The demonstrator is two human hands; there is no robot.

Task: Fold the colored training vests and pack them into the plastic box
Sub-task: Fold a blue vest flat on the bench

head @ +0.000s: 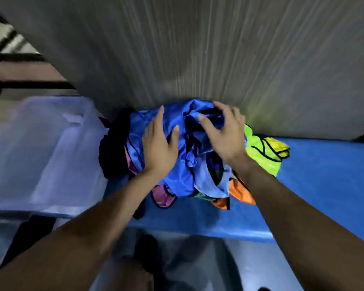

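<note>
Left hand (159, 143) rests flat, fingers relaxed, on the blue vest (177, 175) atop the pile at frame centre. Right hand (224, 133) claws into the same vest. Plastic box (40, 143) sits left on the blue surface (324, 175).

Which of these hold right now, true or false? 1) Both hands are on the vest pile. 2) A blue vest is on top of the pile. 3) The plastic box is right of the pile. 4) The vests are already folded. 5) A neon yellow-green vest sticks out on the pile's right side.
1) True: the left hand and right hand rest on the vest pile.
2) True: the blue vest lies on top.
3) False: the plastic box sits left of the pile.
4) False: they lie crumpled in a heap on the blue surface.
5) True: the neon yellow-green vest shows there.
</note>
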